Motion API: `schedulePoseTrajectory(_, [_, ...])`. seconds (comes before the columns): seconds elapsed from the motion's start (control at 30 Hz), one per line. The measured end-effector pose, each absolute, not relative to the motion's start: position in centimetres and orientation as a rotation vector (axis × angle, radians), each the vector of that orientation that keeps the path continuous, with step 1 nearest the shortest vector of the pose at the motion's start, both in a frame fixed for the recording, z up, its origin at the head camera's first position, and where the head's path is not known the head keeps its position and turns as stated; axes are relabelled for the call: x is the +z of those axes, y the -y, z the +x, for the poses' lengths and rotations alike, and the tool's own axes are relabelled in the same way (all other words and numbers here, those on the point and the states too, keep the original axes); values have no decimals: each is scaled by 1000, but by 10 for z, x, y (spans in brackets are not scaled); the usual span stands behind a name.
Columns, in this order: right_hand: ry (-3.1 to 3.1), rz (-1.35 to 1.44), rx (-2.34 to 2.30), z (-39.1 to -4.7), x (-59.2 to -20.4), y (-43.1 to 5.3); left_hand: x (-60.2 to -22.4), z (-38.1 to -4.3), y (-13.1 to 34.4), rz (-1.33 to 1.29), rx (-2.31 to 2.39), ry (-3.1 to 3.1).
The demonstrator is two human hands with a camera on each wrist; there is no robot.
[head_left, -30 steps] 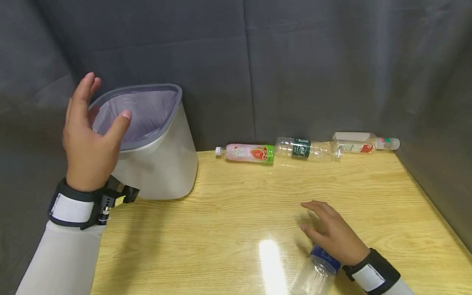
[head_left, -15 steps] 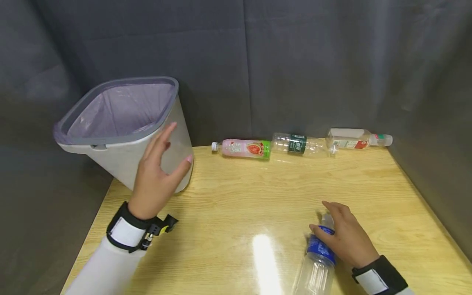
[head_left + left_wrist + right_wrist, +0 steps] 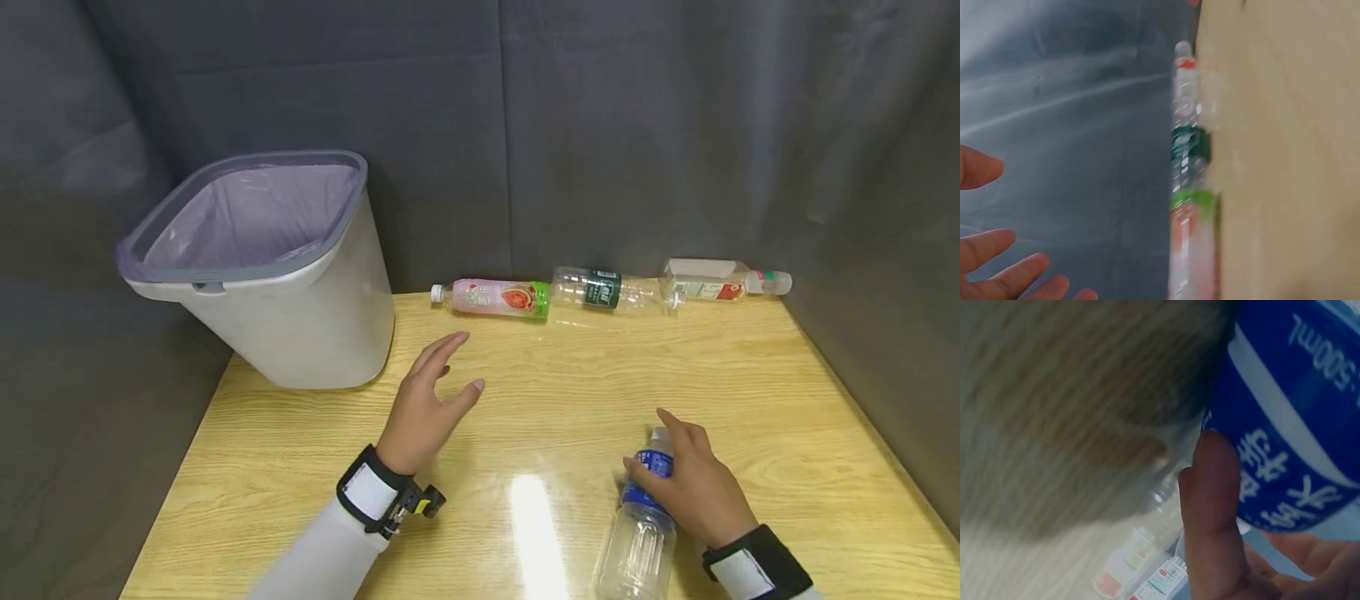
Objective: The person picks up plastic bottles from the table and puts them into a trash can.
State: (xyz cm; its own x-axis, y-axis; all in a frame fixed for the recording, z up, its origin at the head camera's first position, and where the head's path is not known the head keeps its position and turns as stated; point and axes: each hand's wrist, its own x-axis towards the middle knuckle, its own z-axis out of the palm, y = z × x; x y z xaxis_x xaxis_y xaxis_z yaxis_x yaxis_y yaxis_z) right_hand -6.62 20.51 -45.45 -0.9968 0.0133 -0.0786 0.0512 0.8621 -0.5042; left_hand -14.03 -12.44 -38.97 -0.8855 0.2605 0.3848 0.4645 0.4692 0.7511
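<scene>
Blue-labelled clear plastic bottle [image 3: 637, 550] lies near the front of the wood-grain table [image 3: 315, 467], cap end pointing away, base cut off by the lower edge of the head view. The right hand [image 3: 697, 483] covers part of it: the thumb crosses the label's left edge while the fingers stretch along the other side, hiding part of the neck. Whether they grip it or only lie around it, I cannot tell. On the label, the right-wrist view shows "500mL" upside down and large white Chinese characters, partly behind the thumb.

Well apart, the left hand [image 3: 423, 412] hovers above the table, thumb and fingers spread wide; the left-wrist view, blurred, crops most of it.

Along the dark curtain [image 3: 645, 133] lie a pink-and-green labelled bottle [image 3: 495, 298] with a cut red fruit printed on it, a green-labelled clear bottle [image 3: 637, 295] and a red-and-white labelled bottle [image 3: 705, 279]. Their lettering is too small to read. Back left stands a pale waste bin [image 3: 315, 325], its purple liner [image 3: 262, 212] visible but its bottom out of sight.
</scene>
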Motion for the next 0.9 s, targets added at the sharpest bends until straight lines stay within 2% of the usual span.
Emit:
schedulePoseTrajectory(0.43, [-2958,-9,-909,-72,-455,-203,-418,-130,108,-607,-1595,2522])
schedulePoseTrajectory(0.9, [-3041,-270,-1220,-106,-412,-159,-429,-118,80,-780,-1844,2588])
